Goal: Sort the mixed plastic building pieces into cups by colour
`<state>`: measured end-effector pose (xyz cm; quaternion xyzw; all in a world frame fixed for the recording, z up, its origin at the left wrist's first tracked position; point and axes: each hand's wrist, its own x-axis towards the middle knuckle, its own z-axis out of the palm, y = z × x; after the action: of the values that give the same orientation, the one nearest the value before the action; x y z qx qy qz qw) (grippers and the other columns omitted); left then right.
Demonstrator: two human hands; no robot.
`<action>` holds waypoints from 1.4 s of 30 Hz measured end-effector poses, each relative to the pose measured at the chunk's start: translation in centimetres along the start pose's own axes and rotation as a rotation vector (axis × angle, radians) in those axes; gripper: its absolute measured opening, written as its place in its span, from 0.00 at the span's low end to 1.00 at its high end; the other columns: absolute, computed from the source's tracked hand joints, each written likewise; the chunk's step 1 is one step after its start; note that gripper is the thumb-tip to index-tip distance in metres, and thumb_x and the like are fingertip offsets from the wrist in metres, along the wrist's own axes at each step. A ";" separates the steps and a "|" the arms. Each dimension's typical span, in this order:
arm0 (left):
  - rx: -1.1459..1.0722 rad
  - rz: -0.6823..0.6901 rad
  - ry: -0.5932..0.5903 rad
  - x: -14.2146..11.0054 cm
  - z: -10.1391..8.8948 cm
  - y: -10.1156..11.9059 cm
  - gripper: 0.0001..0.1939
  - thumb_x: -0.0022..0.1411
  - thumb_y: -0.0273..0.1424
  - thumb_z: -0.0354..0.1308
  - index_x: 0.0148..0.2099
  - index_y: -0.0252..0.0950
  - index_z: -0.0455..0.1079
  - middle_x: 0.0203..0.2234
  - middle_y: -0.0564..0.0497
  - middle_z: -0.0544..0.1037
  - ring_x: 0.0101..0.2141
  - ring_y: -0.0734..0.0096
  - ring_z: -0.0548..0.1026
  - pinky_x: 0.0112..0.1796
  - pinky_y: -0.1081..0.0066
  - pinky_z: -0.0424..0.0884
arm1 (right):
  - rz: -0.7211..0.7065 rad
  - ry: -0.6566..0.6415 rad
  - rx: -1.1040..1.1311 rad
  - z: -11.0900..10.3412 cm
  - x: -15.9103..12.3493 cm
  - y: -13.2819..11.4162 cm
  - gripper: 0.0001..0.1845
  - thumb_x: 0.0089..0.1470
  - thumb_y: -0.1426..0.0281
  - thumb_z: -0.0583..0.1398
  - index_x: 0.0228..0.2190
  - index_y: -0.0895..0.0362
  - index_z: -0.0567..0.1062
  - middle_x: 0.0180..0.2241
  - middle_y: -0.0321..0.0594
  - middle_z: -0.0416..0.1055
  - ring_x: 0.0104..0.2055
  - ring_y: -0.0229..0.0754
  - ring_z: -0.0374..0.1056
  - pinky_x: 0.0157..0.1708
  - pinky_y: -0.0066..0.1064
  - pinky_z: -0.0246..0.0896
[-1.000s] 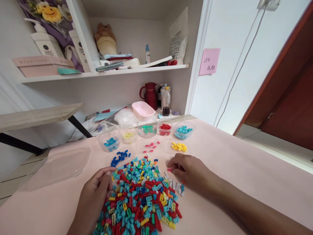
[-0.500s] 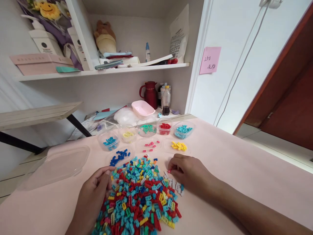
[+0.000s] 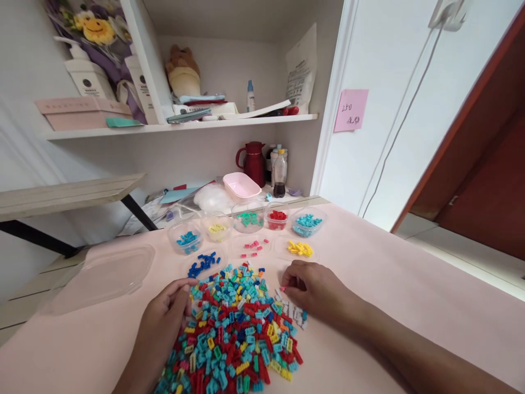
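A heap of mixed toy building bricks point(image 3: 238, 328) in red, turquoise, yellow, green and blue lies on the pink tabletop. My left hand point(image 3: 166, 314) rests at the heap's left edge, index finger reaching to the bricks and the other fingers curled; whether anything is inside is hidden. On the right side, my right hand point(image 3: 311, 284) pinches a small pink brick point(image 3: 283, 288) at its fingertips. Just below those fingertips is a cluster of white bricks point(image 3: 293, 312). Beyond the heap, shallow clear trays hold dark blue bricks point(image 3: 204, 264), pink bricks point(image 3: 253, 249) and yellow bricks point(image 3: 300, 249).
Farther back stand clear tubs of blue point(image 3: 187, 239), pale yellow point(image 3: 217, 229), green point(image 3: 249, 220), red point(image 3: 277, 220) and turquoise bricks point(image 3: 307, 222). A clear lid point(image 3: 106, 279) lies at left. Behind are a pink basin point(image 3: 241, 186), a red jug point(image 3: 253, 164) and a bottle point(image 3: 279, 175).
The whole view has shifted slightly down and, on the left, rightward. Both hands keep nearly the same pose beside the heap, and the pink brick stays at my right fingertips.
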<state>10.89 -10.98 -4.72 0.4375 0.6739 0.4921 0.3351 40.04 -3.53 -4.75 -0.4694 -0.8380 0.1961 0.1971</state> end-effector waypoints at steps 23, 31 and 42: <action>-0.110 0.083 0.018 0.5 -0.2 -1.3 0.18 0.56 0.41 0.49 0.42 0.36 0.72 0.14 0.61 0.64 0.12 0.78 0.60 0.15 0.76 0.55 | -0.061 0.182 -0.149 0.7 11.5 -2.3 0.09 0.49 0.70 0.58 0.30 0.55 0.78 0.30 0.39 0.76 0.32 0.42 0.69 0.31 0.30 0.58; -0.115 0.082 0.009 0.4 -0.2 -1.4 0.17 0.57 0.41 0.48 0.40 0.37 0.71 0.14 0.61 0.63 0.13 0.78 0.60 0.16 0.77 0.55 | -0.086 0.259 -0.094 0.9 11.1 -3.2 0.13 0.53 0.67 0.56 0.38 0.54 0.77 0.36 0.40 0.75 0.32 0.41 0.70 0.35 0.32 0.62; -0.096 0.055 0.003 0.3 -0.3 -1.1 0.20 0.57 0.41 0.51 0.47 0.36 0.70 0.15 0.61 0.64 0.14 0.78 0.61 0.18 0.76 0.60 | 0.069 0.245 0.432 -0.6 3.8 -1.3 0.22 0.55 0.52 0.53 0.35 0.56 0.75 0.22 0.34 0.66 0.17 0.34 0.59 0.19 0.28 0.56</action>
<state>10.20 -10.96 -5.73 0.4385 0.6378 0.5334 0.3413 37.60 -0.74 -2.96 -0.4649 -0.7301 0.3188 0.3862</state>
